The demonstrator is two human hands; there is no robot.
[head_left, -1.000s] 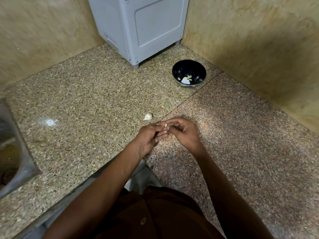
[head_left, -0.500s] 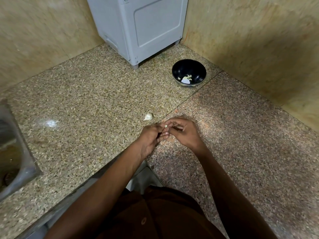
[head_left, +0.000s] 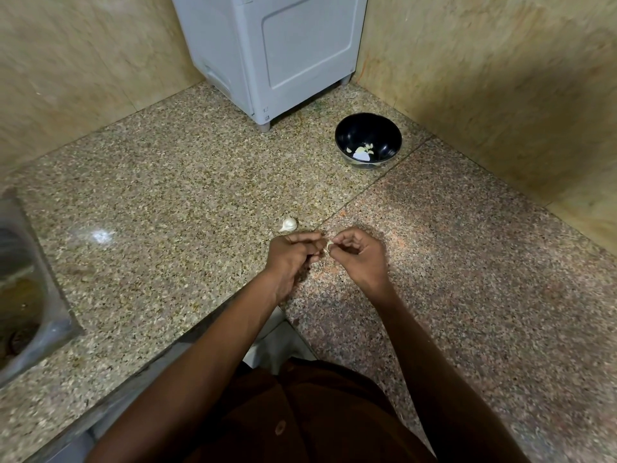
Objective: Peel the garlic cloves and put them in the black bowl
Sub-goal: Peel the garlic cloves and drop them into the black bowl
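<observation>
Garlic clove point(head_left: 329, 246) is being pinched by the right hand point(head_left: 359, 259); left hand point(head_left: 293, 257) is curling just beside (contents hidden). Light, slippery: grip its ends.

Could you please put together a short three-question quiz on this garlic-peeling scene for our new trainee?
1. True or false: the black bowl already holds pale garlic pieces.
2. What does the right hand pinch? A) a small garlic clove B) a spoon C) the bowl's rim
3. Which hand is nearer the garlic piece lying on the counter: the right, or the left hand?

Key: 1 true; 2 A; 3 left.
</observation>
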